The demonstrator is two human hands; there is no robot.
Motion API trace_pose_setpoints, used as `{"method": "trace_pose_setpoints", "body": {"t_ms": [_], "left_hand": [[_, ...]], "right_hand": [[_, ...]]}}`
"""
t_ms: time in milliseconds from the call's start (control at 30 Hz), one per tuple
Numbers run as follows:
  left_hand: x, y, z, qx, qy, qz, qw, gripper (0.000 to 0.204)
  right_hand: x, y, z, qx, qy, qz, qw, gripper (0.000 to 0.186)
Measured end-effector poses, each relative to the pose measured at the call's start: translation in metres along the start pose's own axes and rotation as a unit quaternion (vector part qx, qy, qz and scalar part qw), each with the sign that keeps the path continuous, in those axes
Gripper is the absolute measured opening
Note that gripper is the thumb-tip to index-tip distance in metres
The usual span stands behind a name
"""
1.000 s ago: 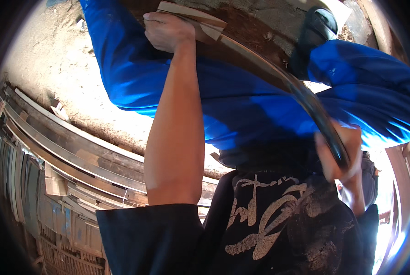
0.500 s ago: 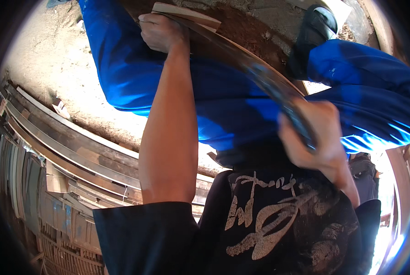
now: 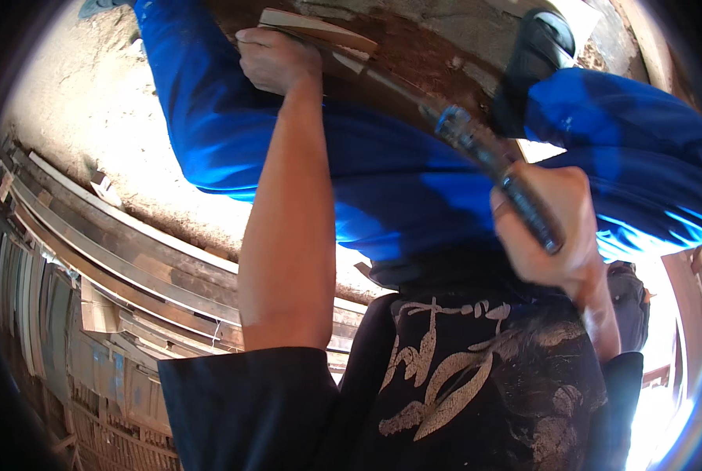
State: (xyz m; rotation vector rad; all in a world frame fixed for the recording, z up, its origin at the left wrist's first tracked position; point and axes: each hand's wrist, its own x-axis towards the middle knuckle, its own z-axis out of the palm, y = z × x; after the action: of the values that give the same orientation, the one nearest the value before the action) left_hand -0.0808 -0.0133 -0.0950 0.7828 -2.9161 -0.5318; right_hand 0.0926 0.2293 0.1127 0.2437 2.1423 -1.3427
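Note:
At the top, my left hand (image 3: 278,61) is closed on a pale piece of wood (image 3: 323,30), with its thumb side at the wood's left end. My right hand (image 3: 551,224), closed and slightly blurred, grips a long slim tool (image 3: 476,145). Its handle is dark, with a blue band near the front. From there a thin shaft slants up and left over my thigh toward the wood. Blur and shadow hide the exact kind of tool and whether its tip touches the wood.
My legs in blue trousers (image 3: 398,157) are spread around the work. A dark sandal (image 3: 535,59) stands on the dirt ground at upper right. Long planks (image 3: 154,243) lie stacked at left, with upright wooden slats (image 3: 33,306) beyond them.
My right hand has shifted a little to the right with the tool, whose handle now shows more clearly. My left hand and the piece of wood stay nearly in place.

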Motion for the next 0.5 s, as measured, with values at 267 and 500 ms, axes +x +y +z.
{"method": "trace_pose_setpoints", "body": {"t_ms": [267,500], "left_hand": [[-0.004,0.006,0.009,-0.039,0.012,0.005,0.999,0.058],[0.008,0.001,-0.002,-0.039,-0.009,-0.003,0.999,0.058]], "right_hand": [[-0.047,-0.019,-0.013,-0.166,0.006,-0.023,0.986,0.009],[-0.044,-0.037,-0.035,-0.062,0.006,0.09,0.994,0.007]]}}
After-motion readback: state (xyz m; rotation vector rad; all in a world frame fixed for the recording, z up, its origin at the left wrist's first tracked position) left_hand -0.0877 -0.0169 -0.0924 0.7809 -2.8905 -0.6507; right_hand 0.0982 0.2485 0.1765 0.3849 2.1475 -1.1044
